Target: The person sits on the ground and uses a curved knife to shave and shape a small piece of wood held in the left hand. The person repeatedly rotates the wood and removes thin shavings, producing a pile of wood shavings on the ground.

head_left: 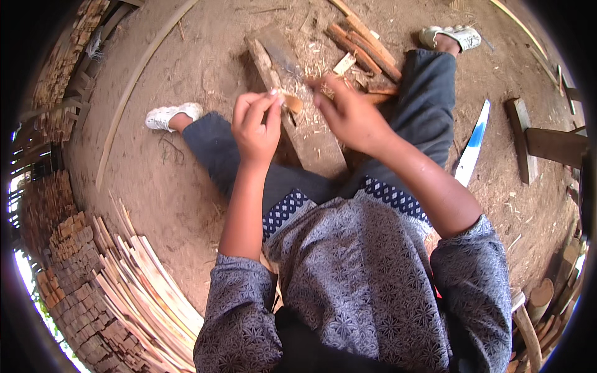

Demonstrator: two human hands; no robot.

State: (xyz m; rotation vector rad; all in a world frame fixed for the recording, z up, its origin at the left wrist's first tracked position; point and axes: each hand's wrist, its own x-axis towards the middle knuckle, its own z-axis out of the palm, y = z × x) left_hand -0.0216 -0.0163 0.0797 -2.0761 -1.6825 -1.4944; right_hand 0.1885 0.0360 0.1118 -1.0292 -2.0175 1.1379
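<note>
My left hand (255, 124) is closed in a pinch on a small piece of wood (291, 103), held just above a wooden board (318, 149) that lies between my legs. Across from it, my right hand (357, 118) has its fingers curled near the far side of the board. Those fingertips are smeared by motion, and whatever they hold is hidden or too small to make out. A rough length of wood (262, 62) lies along the board's left edge. Pale shavings are scattered on and around the board.
Several split wood pieces (364, 50) lie beyond my right hand. A saw blade (474, 143), white and blue, rests on the dirt to the right, near a wooden frame (522, 140). Long wood strips (149, 273) and stacked blocks (81, 280) fill the lower left.
</note>
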